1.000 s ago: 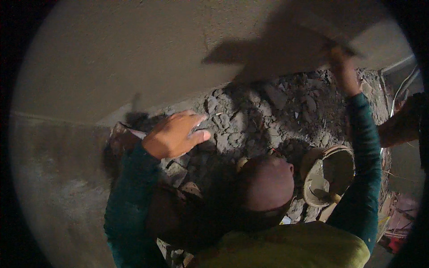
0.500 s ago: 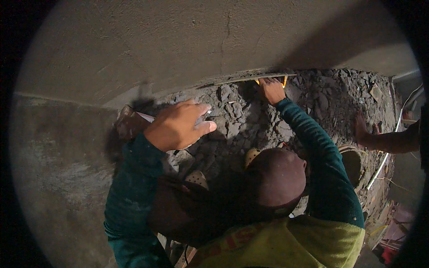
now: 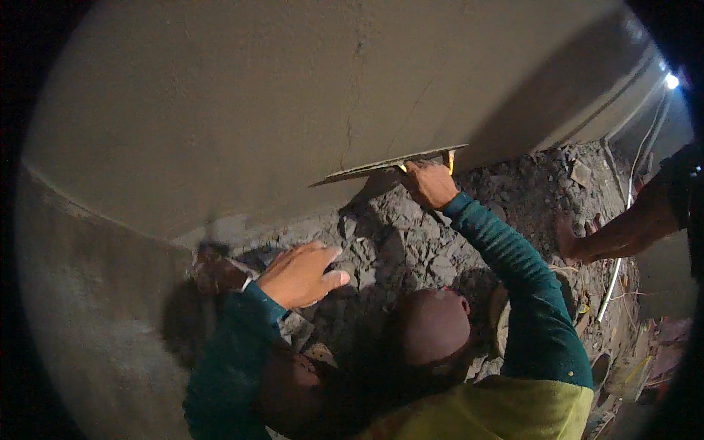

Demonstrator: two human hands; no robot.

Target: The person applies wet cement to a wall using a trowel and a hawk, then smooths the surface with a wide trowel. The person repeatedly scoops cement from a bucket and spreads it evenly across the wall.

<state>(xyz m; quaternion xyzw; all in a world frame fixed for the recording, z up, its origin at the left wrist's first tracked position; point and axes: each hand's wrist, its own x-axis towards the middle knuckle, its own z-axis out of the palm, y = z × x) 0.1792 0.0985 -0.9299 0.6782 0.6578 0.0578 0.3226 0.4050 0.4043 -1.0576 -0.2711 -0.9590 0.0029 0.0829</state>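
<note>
Looks down through a round fisheye view at a tall grey-brown wall [image 3: 257,95], mostly smooth, marked by a thin dark crack [image 3: 354,110] and bordered along its base by broken grey rubble [image 3: 396,235]. Has the right hand [image 3: 430,183] closed on the handle [image 3: 450,163] (yellow, mostly hidden by the fingers) of a long, flat trowel [image 3: 367,171]. Places the trowel along the lower part of the wall, just above the rubble, with the blade seen nearly edge-on and slanted, right end higher in view. Cannot tell about contact between blade and wall along the full length. Holds the left hand [image 3: 304,275] well apart from the right, lower and to the left, above the rubble, back turned up, with a gap between thumb and fingers. Cannot tell about any touch of the fingertips on the stones. Shows near the left wrist a brown lump [image 3: 218,271], too shaded to identify, close to the corner with a second, darker wall [image 3: 88,308]. Wears teal sleeves [image 3: 506,257] and a yellow-green top [image 3: 491,411]. Includes, at the right, another person's bare leg [image 3: 623,227] and foot [image 3: 569,238], near a white pipe [image 3: 609,290], and higher up a bright lamp [image 3: 672,81].
</note>
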